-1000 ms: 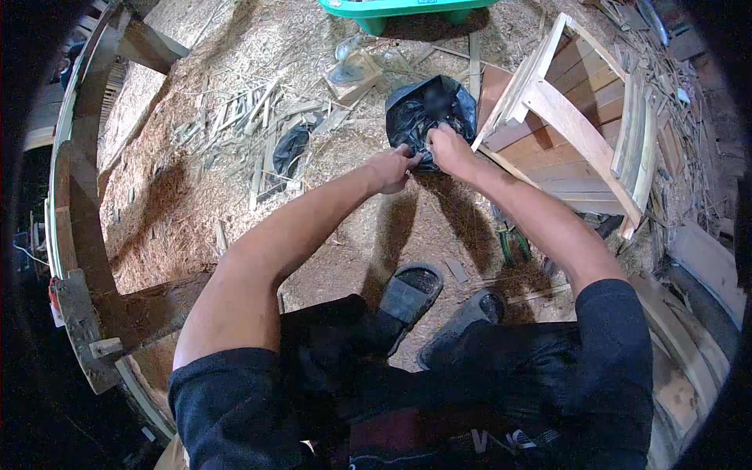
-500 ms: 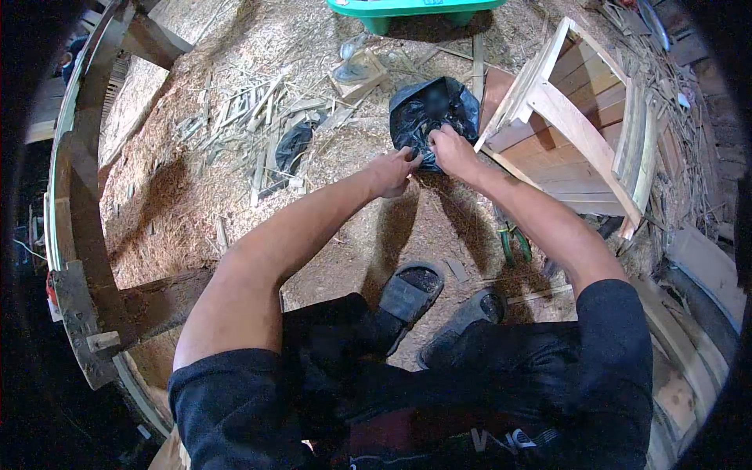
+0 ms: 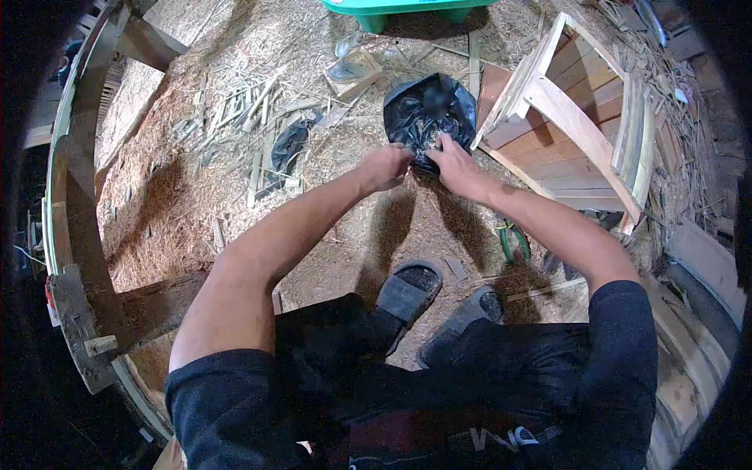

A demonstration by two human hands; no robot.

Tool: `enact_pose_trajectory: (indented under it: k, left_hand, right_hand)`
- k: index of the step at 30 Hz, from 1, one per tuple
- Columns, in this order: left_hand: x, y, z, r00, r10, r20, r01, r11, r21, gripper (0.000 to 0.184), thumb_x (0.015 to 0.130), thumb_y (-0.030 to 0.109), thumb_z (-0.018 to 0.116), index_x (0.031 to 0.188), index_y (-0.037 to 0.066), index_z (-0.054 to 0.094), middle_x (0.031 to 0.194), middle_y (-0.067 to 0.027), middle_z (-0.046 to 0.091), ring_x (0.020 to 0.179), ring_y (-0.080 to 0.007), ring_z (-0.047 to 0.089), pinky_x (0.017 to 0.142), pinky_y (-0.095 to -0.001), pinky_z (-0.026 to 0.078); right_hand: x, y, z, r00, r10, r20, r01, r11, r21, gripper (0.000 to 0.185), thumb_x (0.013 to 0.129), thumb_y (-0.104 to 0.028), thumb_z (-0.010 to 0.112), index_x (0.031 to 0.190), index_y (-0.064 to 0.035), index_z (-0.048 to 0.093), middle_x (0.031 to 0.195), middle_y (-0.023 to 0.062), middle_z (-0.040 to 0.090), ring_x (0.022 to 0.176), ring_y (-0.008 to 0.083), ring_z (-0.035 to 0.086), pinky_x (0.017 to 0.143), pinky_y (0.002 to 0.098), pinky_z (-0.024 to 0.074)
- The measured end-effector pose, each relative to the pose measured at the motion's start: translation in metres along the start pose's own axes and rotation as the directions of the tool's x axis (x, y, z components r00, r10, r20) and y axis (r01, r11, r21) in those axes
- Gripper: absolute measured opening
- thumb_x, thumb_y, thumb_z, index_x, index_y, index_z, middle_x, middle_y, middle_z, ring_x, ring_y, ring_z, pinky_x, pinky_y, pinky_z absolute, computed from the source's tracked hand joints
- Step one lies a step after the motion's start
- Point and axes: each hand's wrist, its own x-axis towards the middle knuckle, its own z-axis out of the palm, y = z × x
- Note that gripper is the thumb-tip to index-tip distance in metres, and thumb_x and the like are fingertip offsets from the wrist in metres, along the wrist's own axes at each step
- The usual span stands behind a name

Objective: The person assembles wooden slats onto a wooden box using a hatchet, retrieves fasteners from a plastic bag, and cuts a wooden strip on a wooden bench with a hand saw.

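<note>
A black plastic bag point(image 3: 403, 117) lies spread on the sawdust-covered floor ahead of me, its shiny, wrinkled mouth turned toward me. My left hand point(image 3: 386, 166) is closed on the near left edge of the bag, fingers curled. At the near right edge, my right hand point(image 3: 458, 168) pinches the same bag with its thumb raised. Part of the rim is hidden behind my fingers. Some pale bits show inside the bag near my right thumb.
A slatted wooden frame point(image 3: 583, 129) leans at the right of the bag. A small wooden box point(image 3: 354, 74) with a clear bag stands behind it. Another black plastic piece point(image 3: 291, 145) lies among wood scraps. Green-handled tool point(image 3: 514, 243) lies near my feet; a green plastic table point(image 3: 407, 6) is at the back.
My left hand has closed onto the bag's edge, where its fingers were apart before. My right hand has shifted slightly down and right, and the bag's mouth is spread wider.
</note>
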Motion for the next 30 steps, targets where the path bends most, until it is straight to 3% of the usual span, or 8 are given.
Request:
enact_pose_trajectory:
  k: [1,4,8,11,18,20,24,30]
  left_hand:
    - [-0.001,0.000,0.001,0.998,0.010,-0.069,-0.012,1.000,-0.024,0.059,0.077,0.012,0.066,0.134,0.009,0.049,0.132,-0.0152,0.048,0.123,-0.0340,0.048,0.099,-0.0448,0.044]
    - [0.003,0.000,0.013,0.928,0.170,-0.331,-0.087,0.964,0.251,0.063,0.078,0.016,0.066,0.138,0.009,0.045,0.139,-0.0145,0.045,0.128,-0.0330,0.044,0.101,-0.0453,0.041]
    - [0.012,0.005,0.016,0.964,0.108,-0.244,-0.010,0.928,0.372,0.068,0.082,0.023,0.065,0.144,0.010,0.039,0.148,-0.0134,0.038,0.133,-0.0320,0.039,0.105,-0.0470,0.037]
    - [0.021,0.007,0.019,0.982,-0.002,-0.187,0.068,0.935,0.347,0.068,0.084,0.026,0.064,0.146,0.013,0.038,0.151,-0.0129,0.034,0.135,-0.0322,0.037,0.106,-0.0490,0.036]
    - [0.025,0.005,0.015,0.977,-0.070,-0.202,0.145,0.909,0.390,0.062,0.086,0.029,0.063,0.144,0.026,0.043,0.155,-0.0158,0.029,0.138,-0.0334,0.034,0.109,-0.0534,0.032]
    - [0.024,0.004,0.010,0.974,-0.111,-0.195,0.183,0.895,0.406,0.057,0.087,0.027,0.060,0.142,0.032,0.048,0.156,-0.0187,0.026,0.139,-0.0345,0.033,0.110,-0.0539,0.031]
    - [0.024,0.000,0.007,0.974,-0.104,-0.200,0.177,0.900,0.398,0.053,0.086,0.027,0.060,0.138,0.030,0.052,0.155,-0.0200,0.027,0.137,-0.0334,0.036,0.109,-0.0546,0.031]
    - [0.023,0.002,-0.001,0.965,-0.069,-0.254,0.154,0.930,0.332,0.051,0.081,0.025,0.062,0.132,0.024,0.057,0.153,-0.0211,0.032,0.135,-0.0325,0.039,0.107,-0.0539,0.033]
  right_hand:
    - [-0.009,-0.006,-0.002,1.000,-0.011,-0.014,0.011,0.999,-0.034,0.043,0.083,0.002,0.049,0.125,-0.0022,0.056,0.115,0.0264,0.048,0.108,0.0425,0.055,0.087,0.0474,0.0496]
    - [-0.023,-0.014,-0.005,0.998,-0.058,-0.036,0.054,0.992,-0.114,0.044,0.084,0.002,0.048,0.128,0.0031,0.051,0.119,0.0278,0.046,0.108,0.0432,0.054,0.089,0.0478,0.0493]
    - [-0.023,-0.007,0.002,0.989,-0.064,-0.131,0.054,0.995,-0.079,0.036,0.083,0.003,0.047,0.119,0.0100,0.049,0.122,0.0311,0.044,0.103,0.0468,0.056,0.089,0.0496,0.0491]
    - [-0.013,-0.022,-0.023,0.988,0.155,0.014,-0.156,0.980,0.122,0.029,0.083,0.003,0.046,0.111,0.0100,0.049,0.124,0.0347,0.043,0.101,0.0483,0.057,0.091,0.0515,0.0478]
    - [0.010,-0.013,-0.008,0.989,0.125,-0.080,-0.123,0.992,0.019,0.029,0.081,0.001,0.052,0.109,0.0086,0.049,0.132,0.0405,0.039,0.082,0.0503,0.064,0.077,0.0527,0.0544]
    - [0.011,-0.014,-0.010,0.986,0.164,-0.029,-0.164,0.986,-0.004,0.029,0.081,0.000,0.052,0.109,0.0083,0.049,0.132,0.0405,0.039,0.084,0.0501,0.064,0.077,0.0533,0.0543]
    - [0.010,-0.014,-0.012,0.983,0.183,-0.002,-0.183,0.983,0.019,0.030,0.081,0.001,0.052,0.110,0.0079,0.049,0.132,0.0408,0.038,0.083,0.0510,0.064,0.078,0.0546,0.0537]
    - [0.013,-0.004,-0.001,0.951,0.157,-0.266,-0.104,0.974,0.203,0.037,0.083,0.003,0.047,0.119,0.0087,0.043,0.122,0.0378,0.043,0.095,0.0542,0.058,0.086,0.0536,0.0500]
